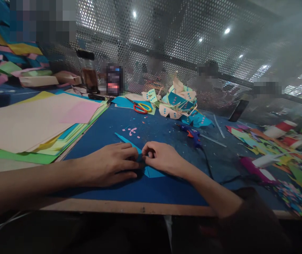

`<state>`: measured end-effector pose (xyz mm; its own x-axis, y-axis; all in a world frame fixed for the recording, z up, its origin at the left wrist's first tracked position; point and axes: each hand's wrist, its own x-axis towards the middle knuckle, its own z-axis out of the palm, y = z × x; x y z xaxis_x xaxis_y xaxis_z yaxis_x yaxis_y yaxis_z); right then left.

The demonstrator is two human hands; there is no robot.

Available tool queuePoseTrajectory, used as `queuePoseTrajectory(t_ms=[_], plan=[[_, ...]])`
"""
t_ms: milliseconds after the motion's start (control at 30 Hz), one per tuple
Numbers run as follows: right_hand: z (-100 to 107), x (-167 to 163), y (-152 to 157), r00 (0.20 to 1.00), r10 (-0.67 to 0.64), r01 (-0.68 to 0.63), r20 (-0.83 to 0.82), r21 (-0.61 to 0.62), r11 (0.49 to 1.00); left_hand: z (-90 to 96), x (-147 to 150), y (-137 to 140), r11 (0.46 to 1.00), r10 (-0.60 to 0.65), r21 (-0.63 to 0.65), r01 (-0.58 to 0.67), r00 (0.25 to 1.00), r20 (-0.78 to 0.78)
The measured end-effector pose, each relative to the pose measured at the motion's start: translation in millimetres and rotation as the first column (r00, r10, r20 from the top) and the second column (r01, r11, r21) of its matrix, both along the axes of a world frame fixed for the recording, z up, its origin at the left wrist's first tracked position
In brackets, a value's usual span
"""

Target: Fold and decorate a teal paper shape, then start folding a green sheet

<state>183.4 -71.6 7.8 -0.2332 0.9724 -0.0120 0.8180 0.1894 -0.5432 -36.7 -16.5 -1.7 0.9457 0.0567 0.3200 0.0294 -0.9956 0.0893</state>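
Note:
A folded piece of blue paper (152, 172) lies on the dark blue table mat near the front edge, with a narrow strip of it reaching up and left. My left hand (114, 164) rests palm down over its left part, fingers stretched and thumb apart. From the right, my right hand (164, 158) curls its fingers closed on the paper, thumb and forefinger together. Both hands nearly touch and hide the paper's middle. Just beyond them are small pink paper bits (132, 131).
Stacked coloured paper sheets (34, 120) lie at left. Scissors (141, 107) and cut paper pieces with small squares (180, 100) sit at the back. At right are a blue glue gun (193, 135) with its cable, a magenta-and-white power strip (258, 171) and heaped scraps (296, 162).

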Motion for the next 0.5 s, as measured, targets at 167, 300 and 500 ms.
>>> queuePoseTrajectory(t_ms=[167,300,500], plan=[[2.1,3.0,-0.2,0.998,0.022,-0.025,-0.058,-0.052,0.998,3.0,0.0,-0.7,1.000,-0.009,0.024,0.008,0.999,0.044],[2.1,4.2,-0.9,0.997,0.030,-0.034,-0.070,-0.059,0.998,3.4,-0.7,-2.1,0.999,-0.018,0.036,0.016,0.999,0.049],[0.0,3.7,-0.6,0.998,0.027,-0.027,-0.058,-0.002,1.000,3.5,-1.8,-4.9,0.995,-0.001,0.099,0.001,1.000,0.003]])
